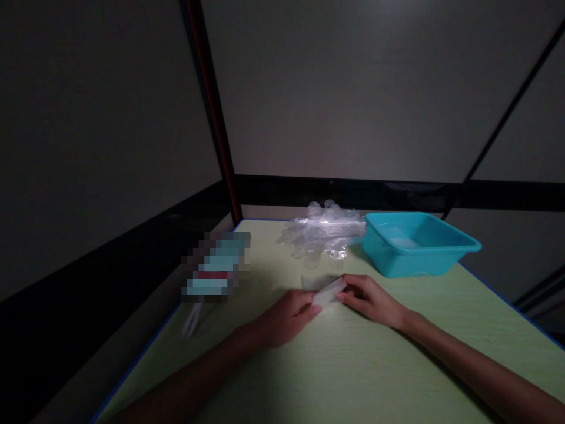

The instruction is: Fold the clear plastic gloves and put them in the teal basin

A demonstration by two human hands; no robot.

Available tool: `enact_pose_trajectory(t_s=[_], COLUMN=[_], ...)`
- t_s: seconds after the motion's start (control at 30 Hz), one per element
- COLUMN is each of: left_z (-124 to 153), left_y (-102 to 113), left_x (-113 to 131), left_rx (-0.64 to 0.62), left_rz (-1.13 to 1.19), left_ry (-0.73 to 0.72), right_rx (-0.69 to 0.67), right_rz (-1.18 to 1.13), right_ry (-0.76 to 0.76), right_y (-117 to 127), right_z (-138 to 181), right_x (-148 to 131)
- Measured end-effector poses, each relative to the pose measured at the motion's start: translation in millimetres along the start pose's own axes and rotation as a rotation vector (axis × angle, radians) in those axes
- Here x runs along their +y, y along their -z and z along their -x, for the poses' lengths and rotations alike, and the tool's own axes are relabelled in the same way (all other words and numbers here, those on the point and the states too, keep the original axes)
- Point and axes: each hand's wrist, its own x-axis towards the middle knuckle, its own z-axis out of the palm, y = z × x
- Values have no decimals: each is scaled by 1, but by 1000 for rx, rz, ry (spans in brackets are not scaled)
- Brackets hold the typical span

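Between my two hands is a folded, whitish translucent sheet (pixel 329 292), thin like plastic film; its exact kind cannot be made out. My left hand (pixel 289 315) pinches its left end between thumb and fingers. At the right end, the thumb and fingers of my right hand (pixel 371 299) are closed on its edge. Part of the sheet extends behind the left fingertips. Just beyond the hands lies a loose pile of clear plastic disposable gloves (pixel 324 229), crumpled and shiny.
A turquoise plastic basin (pixel 419 259) stands at the right rear, with something pale inside. On the left lies a pixelated, pale-blue item (pixel 216 268) with a white loop (pixel 192 318). The light-green table (pixel 353 377) has blue edging, and a wall panel (pixel 335 106) rises behind it.
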Motion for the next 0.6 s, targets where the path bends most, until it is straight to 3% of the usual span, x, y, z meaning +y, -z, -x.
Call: enact_pose_trajectory(t_s=[0.17,0.27,0.6], left_z=[-10,-14,-9], left_y=[-2,0,2], left_x=[-14,-14,1], left_rx=[145,241,400], left_rz=[598,784,801], left_ry=[131,287,406], right_rx=[83,121,216], right_rz=[-204,-265,-280], right_ry=[-86,-88,-117], right_y=[-5,-8,-15], right_z=[-9,-17,-27], right_x=[7,11,14])
